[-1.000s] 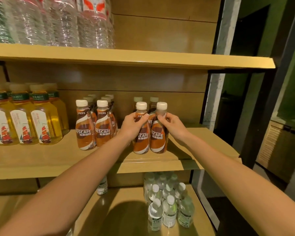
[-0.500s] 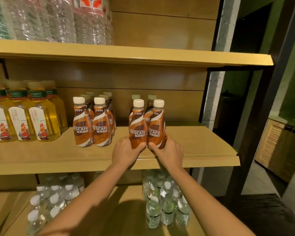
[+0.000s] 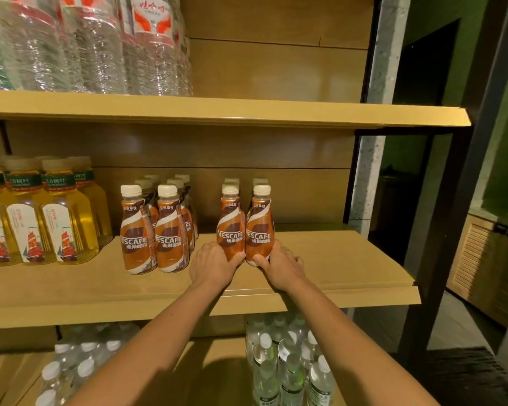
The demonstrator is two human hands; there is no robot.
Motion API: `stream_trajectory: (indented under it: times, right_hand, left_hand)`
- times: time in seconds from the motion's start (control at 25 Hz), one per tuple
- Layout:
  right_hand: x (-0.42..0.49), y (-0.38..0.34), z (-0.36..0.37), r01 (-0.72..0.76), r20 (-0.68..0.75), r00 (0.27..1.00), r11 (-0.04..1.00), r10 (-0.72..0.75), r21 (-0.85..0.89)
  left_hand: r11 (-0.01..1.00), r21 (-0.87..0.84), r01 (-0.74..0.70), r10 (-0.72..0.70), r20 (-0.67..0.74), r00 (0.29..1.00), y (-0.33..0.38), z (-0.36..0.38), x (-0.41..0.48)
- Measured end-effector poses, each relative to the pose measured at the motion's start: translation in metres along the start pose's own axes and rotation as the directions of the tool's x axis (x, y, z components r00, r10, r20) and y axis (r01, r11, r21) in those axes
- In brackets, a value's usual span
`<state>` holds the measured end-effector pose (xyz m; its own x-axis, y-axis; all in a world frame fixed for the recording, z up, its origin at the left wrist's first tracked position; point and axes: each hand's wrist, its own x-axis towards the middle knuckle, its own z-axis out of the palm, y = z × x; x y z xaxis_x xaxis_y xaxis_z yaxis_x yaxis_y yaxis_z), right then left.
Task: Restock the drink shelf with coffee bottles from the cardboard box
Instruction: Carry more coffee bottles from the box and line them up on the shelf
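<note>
Two coffee bottles stand side by side in the middle of the frame, on the middle shelf. The left hand wraps its fingers round the bottom of the left coffee bottle, with the thumb on the front. The right hand holds the bottom of the right coffee bottle the same way. Both bottles are upright, touch each other and sit on the wood. Two more caps peek out right behind them. A group of other coffee bottles stands a little to the left, with a gap in between. The yellow tea bottles are at the far left, the big water bottles are at the upper left, and the small water bottles are down below. This looks like the step of putting two bottles in their spot in the row. Next, I think both hands need to let go softly so nothing tips, maybe after a small push to line the pair up. Then they can get more from the cardboard box, which is not in the picture.
</note>
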<state>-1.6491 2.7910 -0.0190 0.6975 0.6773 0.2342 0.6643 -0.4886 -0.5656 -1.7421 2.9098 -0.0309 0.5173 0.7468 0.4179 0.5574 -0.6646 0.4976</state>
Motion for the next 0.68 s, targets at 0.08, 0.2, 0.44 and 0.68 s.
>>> stream_trajectory:
  times: [0.08, 0.2, 0.44, 0.68]
  right_hand:
    - [0.006, 0.001, 0.003, -0.001, -0.013, 1.0, 1.0, 0.001, -0.019]
    - [0.014, 0.001, 0.003, 0.002, -0.015, 1.0, 0.998, -0.003, -0.057]
    - [0.026, 0.002, 0.005, -0.014, 0.015, 1.0, 0.996, 0.016, -0.085]
    - [0.02, 0.001, -0.012, -0.018, 0.052, 0.998, 0.978, 0.029, -0.206]
  left_hand:
    - [1.0, 0.019, 0.003, -0.003, 0.021, 1.0, -0.001, 0.001, 0.005]
    - [0.998, 0.067, 0.001, -0.005, 0.054, 0.999, -0.002, 0.003, 0.012]
    - [0.989, 0.137, 0.063, -0.072, 0.064, 0.995, 0.005, 0.006, 0.017]
    - [0.996, 0.072, 0.057, -0.064, 0.109, 0.992, 0.007, -0.007, 0.006]
